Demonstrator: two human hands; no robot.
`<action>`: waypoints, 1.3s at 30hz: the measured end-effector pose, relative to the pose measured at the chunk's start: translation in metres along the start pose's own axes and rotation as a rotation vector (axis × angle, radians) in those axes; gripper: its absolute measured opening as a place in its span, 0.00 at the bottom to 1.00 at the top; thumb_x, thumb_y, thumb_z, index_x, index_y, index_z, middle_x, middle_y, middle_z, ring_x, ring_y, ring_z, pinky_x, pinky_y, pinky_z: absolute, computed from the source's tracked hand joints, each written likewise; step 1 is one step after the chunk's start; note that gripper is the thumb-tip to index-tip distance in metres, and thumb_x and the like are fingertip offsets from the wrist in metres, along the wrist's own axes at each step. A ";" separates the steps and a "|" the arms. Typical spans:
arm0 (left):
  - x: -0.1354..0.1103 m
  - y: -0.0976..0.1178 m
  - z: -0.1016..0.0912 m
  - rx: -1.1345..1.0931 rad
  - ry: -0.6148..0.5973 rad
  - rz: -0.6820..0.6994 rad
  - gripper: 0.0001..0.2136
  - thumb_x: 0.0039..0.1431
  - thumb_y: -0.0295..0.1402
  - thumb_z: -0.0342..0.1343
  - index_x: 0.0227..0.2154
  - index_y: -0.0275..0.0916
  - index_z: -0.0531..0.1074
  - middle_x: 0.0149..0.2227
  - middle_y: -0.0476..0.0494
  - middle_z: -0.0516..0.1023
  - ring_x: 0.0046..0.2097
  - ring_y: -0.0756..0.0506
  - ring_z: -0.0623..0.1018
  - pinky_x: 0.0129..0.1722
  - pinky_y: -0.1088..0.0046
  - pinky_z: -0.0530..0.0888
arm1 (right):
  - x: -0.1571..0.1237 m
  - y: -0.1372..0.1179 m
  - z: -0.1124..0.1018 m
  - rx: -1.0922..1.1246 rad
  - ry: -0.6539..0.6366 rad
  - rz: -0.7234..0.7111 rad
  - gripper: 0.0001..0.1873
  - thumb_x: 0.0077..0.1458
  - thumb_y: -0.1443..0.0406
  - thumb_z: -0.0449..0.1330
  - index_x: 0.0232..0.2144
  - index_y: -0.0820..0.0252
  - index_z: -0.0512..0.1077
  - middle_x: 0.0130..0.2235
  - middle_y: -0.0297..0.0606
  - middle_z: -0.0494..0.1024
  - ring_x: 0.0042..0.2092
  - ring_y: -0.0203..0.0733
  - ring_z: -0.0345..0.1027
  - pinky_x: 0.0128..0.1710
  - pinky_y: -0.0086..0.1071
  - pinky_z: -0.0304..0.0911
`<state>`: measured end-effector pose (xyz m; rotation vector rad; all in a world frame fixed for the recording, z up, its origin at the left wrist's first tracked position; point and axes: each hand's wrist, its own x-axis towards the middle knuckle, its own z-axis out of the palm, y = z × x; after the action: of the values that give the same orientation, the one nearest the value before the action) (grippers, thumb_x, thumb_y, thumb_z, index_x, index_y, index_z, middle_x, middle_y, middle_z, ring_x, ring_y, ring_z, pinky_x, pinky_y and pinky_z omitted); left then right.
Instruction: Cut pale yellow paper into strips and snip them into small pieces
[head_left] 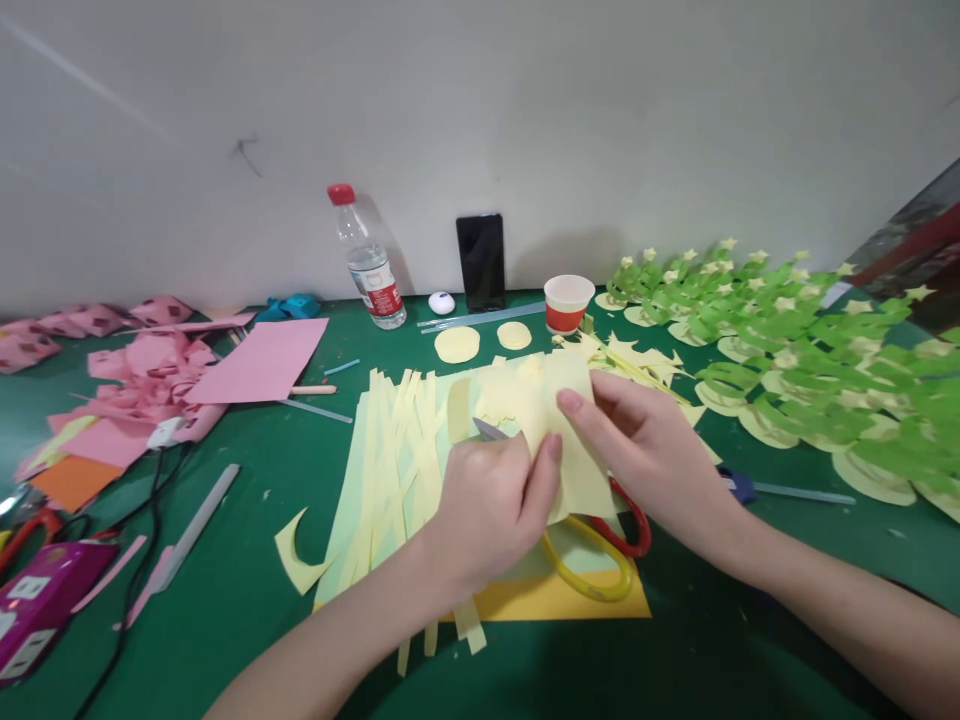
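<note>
My left hand is closed, its thumb pressing on the lower left edge of a pale yellow paper sheet. From the other side my right hand grips the same sheet, thumb on top and fingers behind. Red-and-yellow-handled scissors are partly hidden under the sheet and my left hand; the blade tip shows past my knuckles. Whether my left hand also touches them, I cannot tell. Below lie pale yellow paper strips on light green paper. An orange sheet sticks out at the front.
Two yellow paper discs, a paper cup, a phone and a water bottle stand or lie near the wall. Green paper trees with stars crowd the right. Pink paper and a purple power strip are left.
</note>
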<state>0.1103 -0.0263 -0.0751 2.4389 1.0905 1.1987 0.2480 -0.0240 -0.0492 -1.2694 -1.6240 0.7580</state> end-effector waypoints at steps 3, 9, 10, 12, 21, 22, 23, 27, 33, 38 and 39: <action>0.000 0.000 -0.001 -0.001 0.019 0.007 0.18 0.62 0.28 0.42 0.16 0.39 0.54 0.12 0.57 0.52 0.14 0.56 0.55 0.14 0.78 0.51 | -0.004 0.003 0.006 0.001 0.033 -0.010 0.17 0.53 0.59 0.50 0.17 0.57 0.52 0.17 0.27 0.52 0.19 0.30 0.46 0.15 0.25 0.46; -0.001 -0.003 0.003 -0.053 0.051 0.042 0.18 0.63 0.27 0.38 0.16 0.40 0.52 0.13 0.58 0.50 0.14 0.55 0.52 0.14 0.77 0.50 | -0.011 0.008 0.015 -0.004 0.166 -0.022 0.18 0.55 0.60 0.48 0.17 0.56 0.49 0.15 0.26 0.51 0.18 0.31 0.49 0.15 0.25 0.47; -0.001 -0.003 0.005 -0.068 0.055 0.046 0.18 0.63 0.27 0.38 0.17 0.40 0.52 0.13 0.58 0.50 0.14 0.55 0.52 0.14 0.77 0.50 | -0.012 0.008 0.015 -0.005 0.181 -0.026 0.18 0.55 0.60 0.48 0.17 0.56 0.49 0.15 0.27 0.52 0.18 0.31 0.50 0.15 0.25 0.48; -0.002 -0.004 0.007 -0.102 0.064 0.046 0.17 0.63 0.27 0.38 0.17 0.40 0.52 0.14 0.58 0.51 0.14 0.56 0.53 0.14 0.77 0.50 | -0.013 0.008 0.016 -0.010 0.205 -0.033 0.17 0.55 0.61 0.49 0.17 0.56 0.51 0.15 0.27 0.54 0.19 0.32 0.52 0.15 0.25 0.48; -0.004 0.001 0.011 -0.349 0.057 -0.039 0.15 0.63 0.26 0.39 0.20 0.40 0.54 0.15 0.58 0.53 0.14 0.56 0.55 0.13 0.78 0.52 | -0.017 0.007 0.020 0.014 0.243 -0.056 0.16 0.56 0.62 0.49 0.18 0.56 0.54 0.14 0.26 0.54 0.16 0.30 0.48 0.13 0.23 0.47; -0.004 0.002 0.011 -0.387 0.057 -0.053 0.15 0.63 0.26 0.39 0.20 0.40 0.53 0.15 0.58 0.53 0.14 0.56 0.54 0.13 0.78 0.52 | -0.017 0.006 0.019 0.021 0.236 -0.057 0.16 0.56 0.62 0.49 0.18 0.56 0.54 0.14 0.26 0.54 0.16 0.29 0.48 0.13 0.23 0.47; -0.003 0.002 0.010 -0.427 0.055 -0.068 0.15 0.63 0.26 0.39 0.19 0.40 0.53 0.15 0.58 0.53 0.14 0.56 0.55 0.12 0.79 0.52 | -0.017 0.006 0.019 0.029 0.228 -0.058 0.16 0.55 0.62 0.49 0.17 0.57 0.53 0.14 0.26 0.53 0.16 0.29 0.47 0.13 0.23 0.47; 0.000 0.005 0.005 -0.570 0.032 -0.144 0.17 0.64 0.30 0.40 0.18 0.40 0.52 0.15 0.56 0.55 0.16 0.55 0.59 0.12 0.80 0.56 | -0.017 0.002 0.016 0.066 0.185 -0.061 0.18 0.53 0.61 0.52 0.15 0.57 0.52 0.14 0.26 0.52 0.15 0.28 0.45 0.12 0.23 0.45; -0.002 0.011 0.002 -0.712 -0.002 -0.234 0.18 0.66 0.35 0.39 0.18 0.40 0.54 0.15 0.55 0.56 0.16 0.56 0.59 0.11 0.81 0.56 | -0.021 -0.001 0.018 0.107 0.178 -0.033 0.18 0.53 0.63 0.51 0.15 0.58 0.53 0.14 0.27 0.54 0.16 0.29 0.48 0.12 0.22 0.48; -0.003 0.014 0.006 -0.765 0.018 -0.290 0.20 0.66 0.40 0.39 0.17 0.40 0.53 0.15 0.55 0.53 0.16 0.55 0.56 0.10 0.80 0.54 | -0.021 -0.002 0.020 0.143 0.215 -0.027 0.17 0.53 0.65 0.50 0.15 0.58 0.54 0.14 0.28 0.55 0.17 0.29 0.48 0.13 0.22 0.48; -0.004 0.014 0.006 -0.773 0.022 -0.303 0.20 0.65 0.40 0.39 0.18 0.40 0.53 0.15 0.55 0.53 0.16 0.55 0.56 0.10 0.80 0.54 | -0.020 -0.002 0.019 0.154 0.217 -0.027 0.17 0.53 0.65 0.49 0.15 0.58 0.54 0.14 0.27 0.55 0.17 0.29 0.48 0.13 0.22 0.49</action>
<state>0.1206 -0.0376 -0.0745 1.6190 0.7586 1.2394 0.2305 -0.0423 -0.0604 -1.1742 -1.3792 0.6895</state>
